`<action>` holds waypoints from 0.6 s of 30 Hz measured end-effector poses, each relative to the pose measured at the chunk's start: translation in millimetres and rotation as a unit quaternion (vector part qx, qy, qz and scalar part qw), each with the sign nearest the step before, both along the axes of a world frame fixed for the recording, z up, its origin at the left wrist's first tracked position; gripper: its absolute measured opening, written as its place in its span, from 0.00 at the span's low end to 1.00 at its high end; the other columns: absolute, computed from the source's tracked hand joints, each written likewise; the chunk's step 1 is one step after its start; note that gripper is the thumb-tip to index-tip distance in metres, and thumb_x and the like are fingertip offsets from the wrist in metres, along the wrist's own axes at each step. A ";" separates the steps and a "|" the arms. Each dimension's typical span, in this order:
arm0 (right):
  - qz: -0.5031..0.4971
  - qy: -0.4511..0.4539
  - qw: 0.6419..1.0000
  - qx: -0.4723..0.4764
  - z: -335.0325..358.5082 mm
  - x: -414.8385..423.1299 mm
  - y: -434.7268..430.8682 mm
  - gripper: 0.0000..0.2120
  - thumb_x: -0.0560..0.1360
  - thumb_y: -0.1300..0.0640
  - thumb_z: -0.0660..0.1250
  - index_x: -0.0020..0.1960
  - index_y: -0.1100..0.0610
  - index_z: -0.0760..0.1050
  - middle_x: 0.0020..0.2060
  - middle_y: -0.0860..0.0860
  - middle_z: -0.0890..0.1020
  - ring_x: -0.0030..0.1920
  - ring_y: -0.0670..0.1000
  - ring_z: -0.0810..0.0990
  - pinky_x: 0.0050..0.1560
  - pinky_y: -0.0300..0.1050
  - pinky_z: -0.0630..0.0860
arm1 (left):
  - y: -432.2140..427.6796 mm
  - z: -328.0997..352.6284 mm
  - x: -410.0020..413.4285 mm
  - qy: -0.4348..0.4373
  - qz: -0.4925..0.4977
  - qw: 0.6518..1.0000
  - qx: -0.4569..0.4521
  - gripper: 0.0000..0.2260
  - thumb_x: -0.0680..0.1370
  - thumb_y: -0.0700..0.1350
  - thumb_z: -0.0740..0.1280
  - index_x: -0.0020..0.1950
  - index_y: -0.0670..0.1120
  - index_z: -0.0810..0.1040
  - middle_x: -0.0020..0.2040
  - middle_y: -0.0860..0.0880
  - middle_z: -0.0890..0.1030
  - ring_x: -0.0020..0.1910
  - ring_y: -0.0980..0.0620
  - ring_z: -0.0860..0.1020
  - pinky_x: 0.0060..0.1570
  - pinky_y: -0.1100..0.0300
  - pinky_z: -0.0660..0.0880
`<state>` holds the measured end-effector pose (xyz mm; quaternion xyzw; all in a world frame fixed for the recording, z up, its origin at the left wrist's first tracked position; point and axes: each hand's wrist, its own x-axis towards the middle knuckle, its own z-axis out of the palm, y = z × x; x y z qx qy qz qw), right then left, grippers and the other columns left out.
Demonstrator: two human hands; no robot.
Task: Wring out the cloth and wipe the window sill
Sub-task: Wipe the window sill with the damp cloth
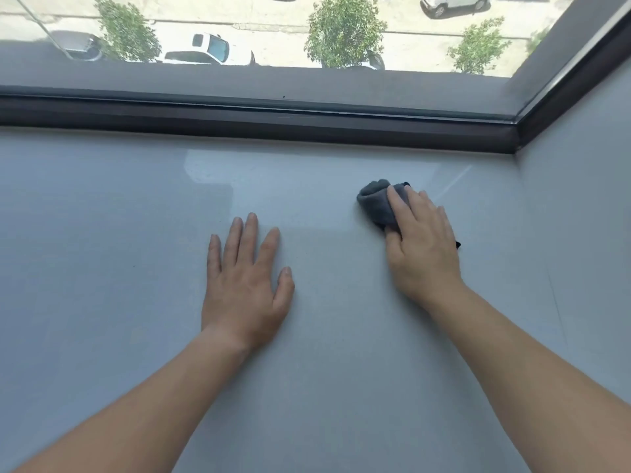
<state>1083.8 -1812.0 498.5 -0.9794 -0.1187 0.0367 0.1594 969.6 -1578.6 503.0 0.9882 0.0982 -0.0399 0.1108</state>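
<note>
Right hand [423,247]: fingers nearly straight, laid flat over the cloth [377,203] and pressing it onto the window sill [102,233]. No pinch observed.

Cloth: dark grey, bunched into a small wad, its folds showing beyond the fingertips and a dark corner showing behind the palm.

Left hand [244,285]: well apart from the cloth, flat on the sill, fingers spread.

Dark window frame [273,121] lies beyond the cloth.
</note>
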 end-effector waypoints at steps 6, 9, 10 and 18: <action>0.107 0.013 0.994 0.012 4.1 -95.8 18.1 0.32 0.73 0.57 0.56 0.78 0.49 0.59 0.78 0.52 0.61 0.79 0.55 0.55 0.78 0.54 0.47 | 0.8 -0.5 1.4 -0.006 0.006 1.000 -0.002 0.30 0.78 0.59 0.48 0.79 0.51 0.56 0.82 0.47 0.49 0.80 0.50 0.43 0.77 0.44 0.41; 0.125 0.023 0.992 -0.012 2.5 -80.9 -4.1 0.32 0.73 0.55 0.53 0.78 0.47 0.58 0.79 0.49 0.59 0.79 0.53 0.54 0.79 0.52 0.44 | 1.8 0.3 -0.1 0.002 0.005 1.000 0.000 0.30 0.78 0.59 0.47 0.80 0.52 0.54 0.82 0.48 0.47 0.80 0.51 0.41 0.77 0.45 0.40; 0.081 0.016 0.997 -0.010 1.3 -70.7 -7.7 0.31 0.75 0.55 0.52 0.78 0.47 0.58 0.79 0.49 0.59 0.79 0.53 0.54 0.79 0.52 0.45 | 2.4 0.9 -0.5 0.004 0.003 1.000 -0.001 0.30 0.78 0.59 0.47 0.80 0.52 0.54 0.82 0.48 0.47 0.80 0.51 0.40 0.77 0.45 0.40; 0.123 0.024 0.992 0.008 5.1 -151.7 9.6 0.33 0.73 0.56 0.54 0.78 0.48 0.57 0.79 0.50 0.59 0.79 0.53 0.53 0.78 0.54 0.44 | 4.1 -2.4 0.3 0.015 -0.004 1.000 0.004 0.29 0.79 0.58 0.47 0.79 0.52 0.50 0.82 0.47 0.44 0.80 0.49 0.39 0.77 0.44 0.38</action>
